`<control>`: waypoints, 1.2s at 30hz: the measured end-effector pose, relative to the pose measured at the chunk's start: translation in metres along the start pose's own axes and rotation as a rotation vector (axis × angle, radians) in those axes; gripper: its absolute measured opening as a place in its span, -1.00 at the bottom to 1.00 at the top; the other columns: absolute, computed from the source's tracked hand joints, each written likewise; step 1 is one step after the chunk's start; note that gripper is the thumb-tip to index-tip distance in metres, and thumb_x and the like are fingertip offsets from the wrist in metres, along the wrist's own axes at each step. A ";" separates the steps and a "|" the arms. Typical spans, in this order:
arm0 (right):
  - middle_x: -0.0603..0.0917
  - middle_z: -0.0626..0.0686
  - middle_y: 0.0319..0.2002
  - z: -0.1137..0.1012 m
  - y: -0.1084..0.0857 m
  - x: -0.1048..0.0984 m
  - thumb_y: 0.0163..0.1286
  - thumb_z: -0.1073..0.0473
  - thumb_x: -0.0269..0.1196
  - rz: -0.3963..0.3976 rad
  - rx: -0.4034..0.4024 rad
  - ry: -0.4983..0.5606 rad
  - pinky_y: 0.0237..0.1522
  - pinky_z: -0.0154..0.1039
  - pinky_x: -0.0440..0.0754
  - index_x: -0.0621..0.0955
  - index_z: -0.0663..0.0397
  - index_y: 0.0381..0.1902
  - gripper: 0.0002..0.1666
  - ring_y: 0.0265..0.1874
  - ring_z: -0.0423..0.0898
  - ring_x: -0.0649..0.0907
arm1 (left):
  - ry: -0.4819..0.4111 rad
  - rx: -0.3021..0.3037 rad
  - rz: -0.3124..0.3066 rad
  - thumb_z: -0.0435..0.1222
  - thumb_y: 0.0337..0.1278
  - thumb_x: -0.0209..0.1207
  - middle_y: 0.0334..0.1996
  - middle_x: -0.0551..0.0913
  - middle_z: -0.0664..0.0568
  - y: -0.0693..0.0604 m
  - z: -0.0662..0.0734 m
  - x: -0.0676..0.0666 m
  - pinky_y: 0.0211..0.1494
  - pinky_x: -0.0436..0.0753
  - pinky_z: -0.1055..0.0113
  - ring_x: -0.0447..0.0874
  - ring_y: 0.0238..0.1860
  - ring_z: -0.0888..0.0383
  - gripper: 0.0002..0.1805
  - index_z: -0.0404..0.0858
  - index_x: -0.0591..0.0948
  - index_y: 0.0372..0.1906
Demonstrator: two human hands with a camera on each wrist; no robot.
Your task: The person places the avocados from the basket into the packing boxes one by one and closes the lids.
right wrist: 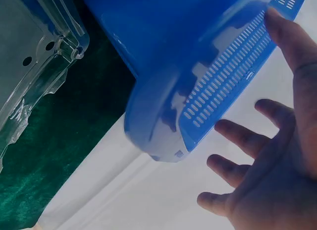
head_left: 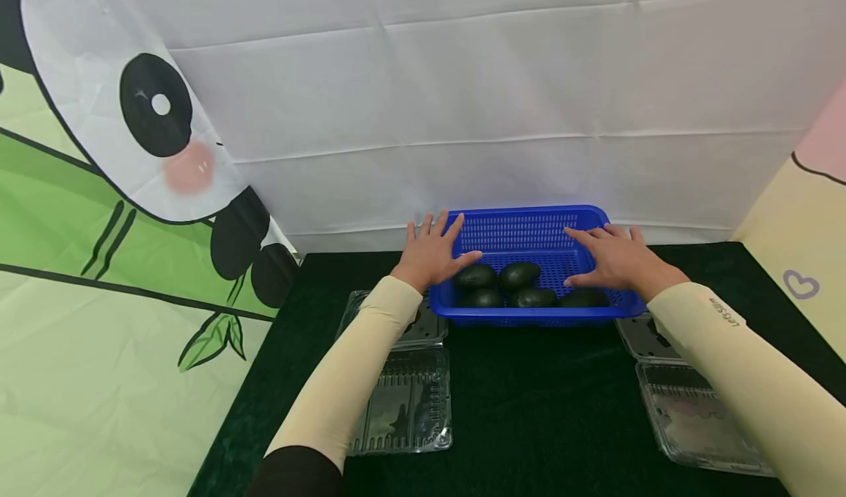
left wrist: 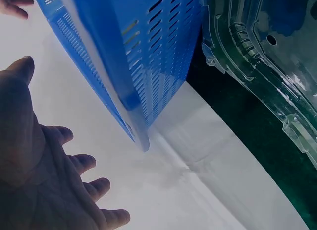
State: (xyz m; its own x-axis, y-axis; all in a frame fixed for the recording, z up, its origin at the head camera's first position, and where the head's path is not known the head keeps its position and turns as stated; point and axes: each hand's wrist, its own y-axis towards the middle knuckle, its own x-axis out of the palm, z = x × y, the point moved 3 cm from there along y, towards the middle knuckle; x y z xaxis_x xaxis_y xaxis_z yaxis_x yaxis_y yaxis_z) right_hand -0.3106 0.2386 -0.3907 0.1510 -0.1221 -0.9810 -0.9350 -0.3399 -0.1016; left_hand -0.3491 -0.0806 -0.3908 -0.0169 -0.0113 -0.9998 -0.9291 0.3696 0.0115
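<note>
Left hand [head_left: 429, 256] and right hand [head_left: 617, 260], fingers spread, hold nothing near the basket [head_left: 529, 313]; the fruit [head_left: 519, 277] lies inside (handling seemingly unstarted).

I face a white cloth wall [head_left: 463, 86] across the top of the frame; long, near-horizontal creases, faint vertical puckers. Left side: printed hanging [head_left: 53, 409], pale green with a brighter green band [head_left: 46, 189]; cartoon face with a black eye patch [head_left: 156, 133] and pink cheek [head_left: 189, 170], leaf sprig [head_left: 213, 341] below. Right edge: cream panel [head_left: 786, 233], pink area [head_left: 829, 133] above, purple heart outline [head_left: 786, 283]. Lower centre, my table [head_left: 542, 416], dark green, velvety cover. Light soft, fairly even; source out of frame.
</note>
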 end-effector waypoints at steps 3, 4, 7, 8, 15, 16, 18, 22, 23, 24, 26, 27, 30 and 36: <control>0.32 0.48 0.44 0.000 0.000 0.002 0.19 -0.50 0.37 -0.029 -0.004 -0.004 0.33 0.62 -0.20 0.23 0.07 0.61 0.26 0.43 0.60 0.14 | 0.005 0.001 0.005 0.48 0.36 -0.26 0.67 -0.15 -0.10 0.000 -0.001 0.000 0.57 -0.21 -0.29 -0.18 0.64 -0.22 0.01 0.03 -0.10 0.70; 0.35 0.48 0.43 0.000 0.000 0.002 0.18 -0.47 0.40 -0.041 -0.004 -0.001 0.33 0.62 -0.21 0.26 0.07 0.60 0.24 0.43 0.60 0.14 | 0.008 0.002 0.006 0.48 0.36 -0.26 0.67 -0.15 -0.10 0.000 -0.001 0.000 0.57 -0.21 -0.29 -0.18 0.64 -0.22 0.00 0.03 -0.10 0.70; 0.40 0.47 0.39 0.000 -0.002 0.005 0.14 -0.36 0.50 -0.083 -0.005 0.015 0.32 0.62 -0.25 0.34 0.06 0.56 0.17 0.44 0.59 0.14 | 0.015 0.000 0.007 0.48 0.36 -0.27 0.67 -0.14 -0.10 -0.001 -0.001 0.000 0.57 -0.20 -0.29 -0.17 0.64 -0.22 0.00 0.04 -0.09 0.70; 0.42 0.47 0.38 0.000 -0.002 0.006 0.14 -0.32 0.52 -0.098 -0.007 0.014 0.32 0.63 -0.26 0.36 0.05 0.55 0.15 0.44 0.58 0.14 | 0.018 -0.001 0.006 0.48 0.36 -0.27 0.67 -0.14 -0.09 -0.001 -0.001 0.000 0.57 -0.20 -0.29 -0.17 0.64 -0.22 0.00 0.04 -0.10 0.70; 0.52 0.37 0.34 0.000 -0.003 0.013 0.16 -0.11 0.57 -0.169 -0.026 -0.012 0.31 0.63 -0.28 0.50 0.02 0.45 -0.05 0.47 0.55 0.12 | 0.008 -0.003 -0.002 0.47 0.36 -0.26 0.68 -0.14 -0.10 -0.002 -0.001 0.001 0.56 -0.20 -0.30 -0.20 0.64 -0.22 0.00 0.04 -0.10 0.70; 0.53 0.37 0.33 -0.001 -0.003 0.013 0.17 -0.09 0.57 -0.172 -0.029 -0.011 0.31 0.63 -0.29 0.52 0.02 0.44 -0.08 0.47 0.54 0.11 | 0.005 -0.003 -0.003 0.47 0.36 -0.26 0.68 -0.14 -0.09 -0.002 -0.001 0.001 0.56 -0.21 -0.30 -0.20 0.64 -0.22 0.00 0.04 -0.10 0.70; 0.56 0.37 0.29 -0.001 -0.003 0.014 0.18 -0.05 0.57 -0.177 -0.033 -0.009 0.31 0.63 -0.32 0.55 0.02 0.40 -0.14 0.47 0.55 0.11 | 0.006 -0.003 -0.005 0.47 0.36 -0.26 0.68 -0.14 -0.09 -0.002 -0.002 0.001 0.56 -0.21 -0.30 -0.20 0.64 -0.22 0.00 0.04 -0.10 0.70; 0.58 0.37 0.27 -0.003 -0.002 0.017 0.22 0.00 0.55 -0.198 -0.044 -0.009 0.31 0.63 -0.32 0.58 -0.01 0.37 -0.22 0.46 0.56 0.12 | 0.007 -0.004 -0.009 0.47 0.36 -0.25 0.67 -0.13 -0.10 -0.002 -0.002 0.003 0.56 -0.22 -0.31 -0.20 0.64 -0.22 0.00 0.04 -0.10 0.70; 0.57 0.37 0.28 -0.003 -0.002 0.018 0.23 0.03 0.54 -0.202 -0.048 -0.008 0.31 0.63 -0.31 0.57 -0.01 0.38 -0.23 0.45 0.56 0.15 | 0.011 -0.004 -0.010 0.47 0.36 -0.25 0.67 -0.13 -0.10 -0.001 -0.002 0.003 0.56 -0.21 -0.31 -0.19 0.64 -0.22 0.00 0.04 -0.10 0.70; 0.56 0.38 0.28 -0.004 -0.002 0.019 0.23 0.05 0.54 -0.206 -0.056 -0.008 0.31 0.63 -0.29 0.57 -0.02 0.38 -0.24 0.44 0.55 0.19 | 0.012 -0.004 -0.010 0.47 0.36 -0.25 0.67 -0.13 -0.10 -0.001 -0.002 0.004 0.56 -0.20 -0.32 -0.19 0.64 -0.22 0.00 0.04 -0.09 0.70; 0.55 0.38 0.30 -0.004 -0.001 0.021 0.24 0.08 0.54 -0.208 -0.076 -0.006 0.30 0.65 -0.25 0.57 -0.04 0.39 -0.24 0.40 0.54 0.27 | 0.016 -0.004 -0.012 0.47 0.36 -0.27 0.67 -0.13 -0.10 -0.001 -0.002 0.005 0.56 -0.18 -0.32 -0.19 0.64 -0.22 -0.01 0.04 -0.09 0.70; 0.55 0.38 0.30 -0.004 -0.001 0.022 0.24 0.09 0.54 -0.206 -0.088 -0.006 0.30 0.65 -0.23 0.57 -0.05 0.39 -0.24 0.38 0.53 0.31 | 0.018 -0.004 -0.012 0.47 0.37 -0.27 0.67 -0.13 -0.10 -0.001 -0.002 0.005 0.56 -0.18 -0.32 -0.19 0.64 -0.22 -0.01 0.04 -0.09 0.70; 0.58 0.36 0.27 -0.004 0.001 0.026 0.23 0.04 0.54 -0.191 -0.121 -0.021 0.29 0.65 -0.21 0.59 -0.07 0.37 -0.26 0.33 0.50 0.39 | 0.016 -0.002 -0.012 0.47 0.37 -0.27 0.67 -0.13 -0.10 -0.001 -0.002 0.005 0.55 -0.18 -0.33 -0.19 0.64 -0.22 -0.01 0.04 -0.10 0.70; 0.68 0.31 0.16 -0.004 0.002 0.030 0.22 -0.01 0.55 -0.143 -0.141 -0.051 0.30 0.65 -0.25 0.61 -0.07 0.34 -0.27 0.33 0.53 0.38 | 0.012 0.016 0.003 0.47 0.37 -0.25 0.67 -0.12 -0.10 -0.002 0.001 0.002 0.55 -0.19 -0.34 -0.19 0.64 -0.22 -0.01 0.04 -0.08 0.70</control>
State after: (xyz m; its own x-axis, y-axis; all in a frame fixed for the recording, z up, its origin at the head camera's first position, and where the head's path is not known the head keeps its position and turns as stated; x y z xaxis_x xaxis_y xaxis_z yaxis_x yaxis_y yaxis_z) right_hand -0.3069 0.2308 -0.4196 0.2591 -0.0173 -0.9657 -0.8504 -0.4782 -0.2196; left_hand -0.3470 -0.0803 -0.3933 -0.0243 -0.0216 -0.9995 -0.9232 0.3840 0.0141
